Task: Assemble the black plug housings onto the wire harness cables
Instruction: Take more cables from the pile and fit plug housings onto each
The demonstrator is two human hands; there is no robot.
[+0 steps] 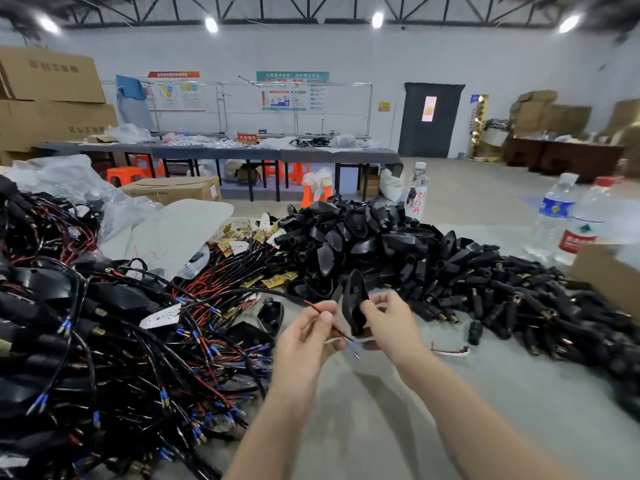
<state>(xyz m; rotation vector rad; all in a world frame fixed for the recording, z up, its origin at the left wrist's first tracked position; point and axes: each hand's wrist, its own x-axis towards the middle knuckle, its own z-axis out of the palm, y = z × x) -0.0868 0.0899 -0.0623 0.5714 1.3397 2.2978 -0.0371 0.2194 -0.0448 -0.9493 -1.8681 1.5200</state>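
Both forearms reach forward over the tabletop (363, 410): the left hand (306, 337) has its grip pinched on one red-and-black cable (313, 307), and the right hand (389, 323) has its grip clamped round one black plug housing (353, 299), upright just beside the cable's end. The harness heap (104, 341) at left and the housing pile (381, 237) at right are past counting. Bare surface lies between them, under the wrists.

A white wall (381, 57) rose to black roof trusses (277, 8) hung with four bright lamps (211, 24). A dark door (429, 119) stood right of a long grey table (311, 155), with orange stools (124, 174) beneath it. Cardboard boxes (52, 91) were stacked at left. The floor (467, 188) was grey concrete.
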